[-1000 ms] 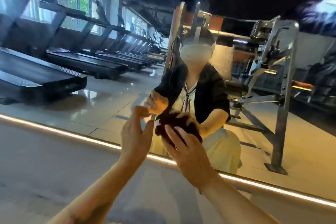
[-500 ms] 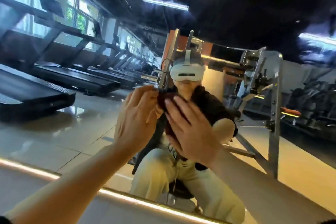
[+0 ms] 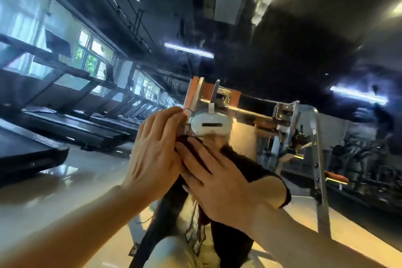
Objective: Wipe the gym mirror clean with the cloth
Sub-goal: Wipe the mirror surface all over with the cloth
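Note:
The gym mirror fills the whole view and reflects a seated person with a white headset. A dark maroon cloth lies against the glass at the centre, mostly hidden under my hands. My right hand presses flat on the cloth with its fingers straight and spread. My left hand lies beside it on the left, fingers extended over the cloth's upper left edge near the glass.
The mirror reflects a row of black treadmills on the left, windows behind them, a grey weight machine frame on the right and ceiling strip lights. A glossy tiled floor shows in the reflection.
Both hands and the cloth have risen up the mirror from near its lit bottom edge. The view has tilted upward, and my left hand went from a pinch to flatter fingers.

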